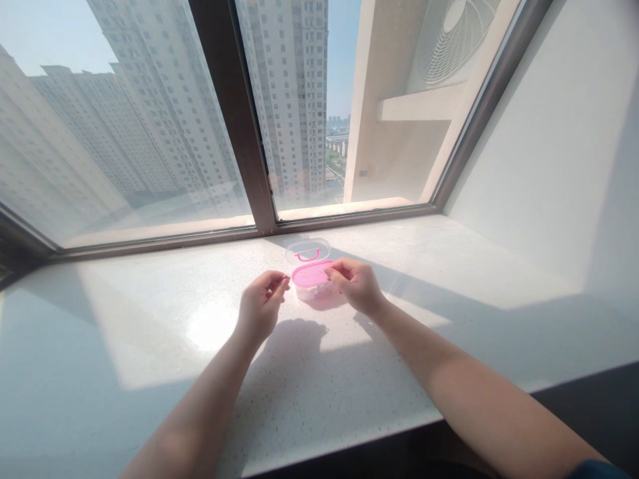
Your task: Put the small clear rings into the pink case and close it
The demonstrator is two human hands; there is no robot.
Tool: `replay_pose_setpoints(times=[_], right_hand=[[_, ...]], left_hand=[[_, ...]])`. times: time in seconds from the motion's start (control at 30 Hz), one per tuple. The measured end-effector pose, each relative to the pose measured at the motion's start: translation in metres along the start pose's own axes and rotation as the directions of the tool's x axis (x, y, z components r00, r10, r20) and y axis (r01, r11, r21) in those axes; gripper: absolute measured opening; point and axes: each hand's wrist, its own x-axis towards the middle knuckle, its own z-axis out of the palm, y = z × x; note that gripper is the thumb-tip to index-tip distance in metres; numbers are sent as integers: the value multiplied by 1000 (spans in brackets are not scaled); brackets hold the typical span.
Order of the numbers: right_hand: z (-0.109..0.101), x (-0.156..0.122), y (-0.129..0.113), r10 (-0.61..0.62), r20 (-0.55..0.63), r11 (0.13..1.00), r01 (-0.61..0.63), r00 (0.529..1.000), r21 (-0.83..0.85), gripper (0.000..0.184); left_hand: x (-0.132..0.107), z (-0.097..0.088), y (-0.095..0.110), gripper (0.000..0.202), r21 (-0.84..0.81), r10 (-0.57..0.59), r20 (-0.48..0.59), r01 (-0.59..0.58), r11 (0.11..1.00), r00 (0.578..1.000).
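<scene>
A small clear plastic box with a pink rim [312, 281] sits on the white stone windowsill [409, 266]. Its clear lid with a pink handle [308, 251] stands open behind it. My right hand [355, 284] rests at the box's right side, fingers curled and pinched over the pink rim. My left hand [261, 306] hovers just left of the box with thumb and fingers pinched together; whatever they hold is too small to see. What lies inside the box is not clear.
A dark-framed window [249, 146] runs along the back of the sill, with tower blocks and an outdoor fan unit [452, 36] beyond. A white wall [559, 153] closes the right side. The sill's front edge [349, 436] drops off near me.
</scene>
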Motion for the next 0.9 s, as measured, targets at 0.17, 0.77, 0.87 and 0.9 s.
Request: replay_pose_setpoints(times=[0.17, 0.77, 0.87, 0.9], right_hand=[[1, 0, 0, -3, 1, 1000, 3, 1000, 0, 21], [1, -2, -4, -28, 23, 1000, 28, 999, -9, 20], [1, -2, -5, -25, 21, 1000, 25, 999, -8, 20], [1, -2, -5, -22, 19, 1000, 22, 1000, -9, 20]], left_hand=[[1, 1, -4, 18, 13, 22, 8, -22, 1000, 1000], [-1, 2, -11, 21, 56, 33, 32, -35, 998, 999], [-1, 2, -13, 21, 79, 56, 35, -58, 995, 998], [-1, 1, -14, 21, 87, 63, 36, -66, 994, 997]])
